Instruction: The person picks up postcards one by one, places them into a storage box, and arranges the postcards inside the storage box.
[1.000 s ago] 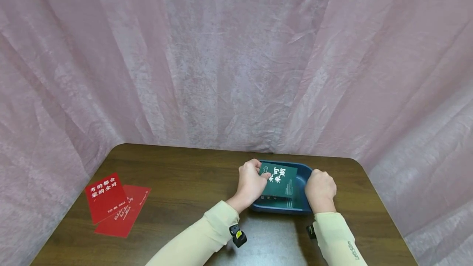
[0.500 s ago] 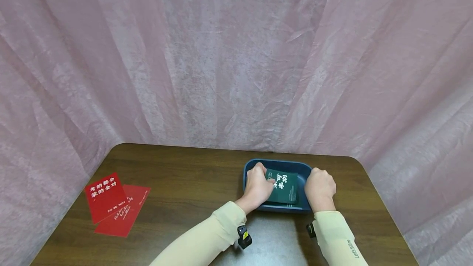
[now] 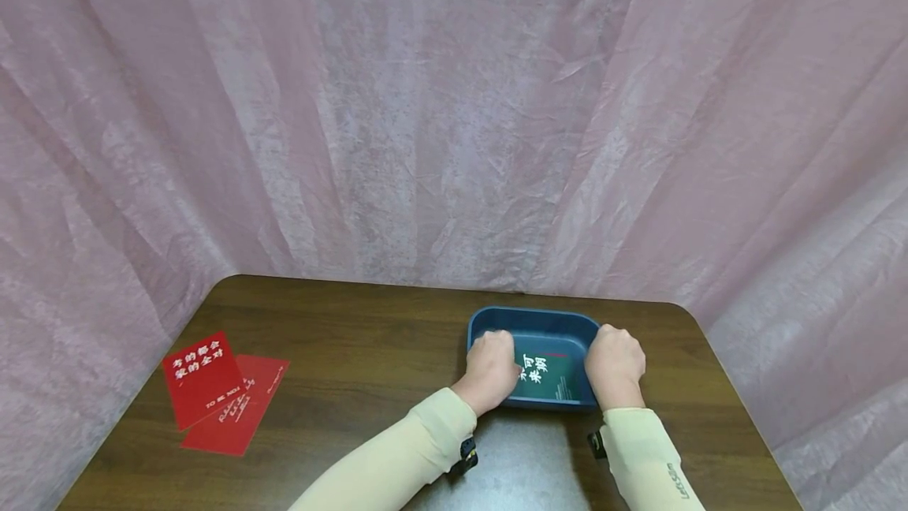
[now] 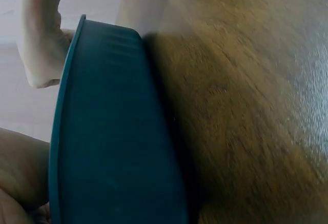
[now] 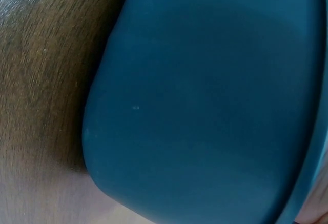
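A dark blue plastic basin (image 3: 535,311) stands on the table, its outer wall filling much of both wrist views. Inside, a green card (image 3: 553,378) with white characters lies low, and a thin strip of red shows at its far edge. My left hand (image 3: 491,369) reaches over the left rim with curled fingers and pinches the card's left side; the fingertips are hidden. At the right rim, my right hand (image 3: 615,365) grips the basin with its fingers bent over the edge. The right wrist view catches only a bit of that hand (image 5: 315,211).
Two red cards overlap at the table's left: a darker upper card (image 3: 206,385) with white characters and a lower card (image 3: 244,416) with white script. The brown wooden table (image 3: 355,345) ends at a pink curtain (image 3: 440,117) behind and on both sides.
The green card in my left hand has gone down into the basin, ending lower and nearer to me. My right hand has stayed at the right rim.
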`<state>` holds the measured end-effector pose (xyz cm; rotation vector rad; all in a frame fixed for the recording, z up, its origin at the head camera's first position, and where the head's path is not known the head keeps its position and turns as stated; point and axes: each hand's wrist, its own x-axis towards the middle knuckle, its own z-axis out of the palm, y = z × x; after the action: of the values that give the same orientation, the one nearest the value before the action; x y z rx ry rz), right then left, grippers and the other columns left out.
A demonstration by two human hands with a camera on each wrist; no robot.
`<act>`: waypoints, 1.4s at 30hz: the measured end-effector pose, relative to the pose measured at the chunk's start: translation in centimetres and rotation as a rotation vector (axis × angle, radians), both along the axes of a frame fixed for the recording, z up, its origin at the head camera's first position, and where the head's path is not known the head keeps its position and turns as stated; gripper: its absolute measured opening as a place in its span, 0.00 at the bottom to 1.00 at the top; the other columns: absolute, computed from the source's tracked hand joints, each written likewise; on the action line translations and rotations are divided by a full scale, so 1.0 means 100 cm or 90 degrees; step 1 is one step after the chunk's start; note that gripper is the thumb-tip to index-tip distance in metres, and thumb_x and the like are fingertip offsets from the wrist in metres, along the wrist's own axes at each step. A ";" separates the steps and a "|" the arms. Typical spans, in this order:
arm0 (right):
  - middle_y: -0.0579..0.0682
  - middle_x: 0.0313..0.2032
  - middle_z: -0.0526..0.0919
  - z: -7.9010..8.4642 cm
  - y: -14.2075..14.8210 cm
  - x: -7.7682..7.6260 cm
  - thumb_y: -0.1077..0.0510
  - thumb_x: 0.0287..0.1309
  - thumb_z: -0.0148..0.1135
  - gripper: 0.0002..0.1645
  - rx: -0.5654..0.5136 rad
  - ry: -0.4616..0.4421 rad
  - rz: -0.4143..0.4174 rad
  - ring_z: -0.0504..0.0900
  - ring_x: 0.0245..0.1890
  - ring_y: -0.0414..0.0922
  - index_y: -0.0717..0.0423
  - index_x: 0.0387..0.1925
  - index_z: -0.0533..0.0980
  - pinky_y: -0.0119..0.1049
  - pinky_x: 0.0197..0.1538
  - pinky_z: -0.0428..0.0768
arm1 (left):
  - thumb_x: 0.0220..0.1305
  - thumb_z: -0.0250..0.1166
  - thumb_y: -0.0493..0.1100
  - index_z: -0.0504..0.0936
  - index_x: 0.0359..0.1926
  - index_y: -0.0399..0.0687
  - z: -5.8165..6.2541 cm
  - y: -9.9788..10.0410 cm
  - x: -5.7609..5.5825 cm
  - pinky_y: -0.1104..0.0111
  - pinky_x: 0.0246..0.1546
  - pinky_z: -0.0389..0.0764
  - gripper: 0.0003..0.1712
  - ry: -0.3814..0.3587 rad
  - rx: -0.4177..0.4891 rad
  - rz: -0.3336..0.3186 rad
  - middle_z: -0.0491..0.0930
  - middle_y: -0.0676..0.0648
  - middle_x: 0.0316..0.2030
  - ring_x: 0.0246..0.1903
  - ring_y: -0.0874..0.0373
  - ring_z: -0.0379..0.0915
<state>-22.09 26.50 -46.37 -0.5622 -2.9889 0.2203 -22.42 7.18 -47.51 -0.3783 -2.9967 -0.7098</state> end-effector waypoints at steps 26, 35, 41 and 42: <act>0.70 0.30 0.81 0.001 -0.001 0.003 0.65 0.58 0.47 0.14 0.005 0.009 0.002 0.80 0.24 0.60 0.69 0.35 0.78 0.48 0.14 0.72 | 0.55 0.67 0.47 0.81 0.28 0.48 0.038 -0.062 -0.007 0.66 0.24 0.76 0.08 0.104 0.051 -0.070 0.82 0.52 0.24 0.25 0.58 0.78; 0.70 0.29 0.81 0.000 0.000 0.000 0.65 0.57 0.47 0.14 0.011 0.011 -0.001 0.80 0.23 0.59 0.70 0.34 0.78 0.48 0.14 0.72 | 0.53 0.68 0.43 0.80 0.46 0.43 0.052 -0.173 -0.031 0.54 0.43 0.78 0.19 0.154 0.092 0.055 0.81 0.41 0.43 0.44 0.46 0.78; 0.70 0.28 0.81 -0.002 0.004 0.000 0.65 0.57 0.47 0.14 0.009 0.012 -0.001 0.80 0.23 0.58 0.70 0.34 0.78 0.47 0.12 0.70 | 0.55 0.63 0.41 0.80 0.32 0.35 0.040 -0.233 -0.024 0.51 0.30 0.77 0.10 0.069 0.010 0.181 0.81 0.36 0.30 0.33 0.39 0.78; 0.70 0.28 0.81 -0.002 0.005 -0.001 0.65 0.57 0.46 0.14 0.010 0.011 -0.002 0.80 0.23 0.58 0.70 0.34 0.78 0.47 0.12 0.70 | 0.55 0.62 0.41 0.80 0.29 0.35 0.036 -0.239 -0.021 0.52 0.25 0.76 0.11 0.038 -0.012 0.194 0.81 0.36 0.27 0.29 0.40 0.78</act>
<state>-22.14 26.98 -46.54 -0.5602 -2.9704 0.1996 -24.56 -16.72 -43.90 0.0562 -2.9109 -0.6277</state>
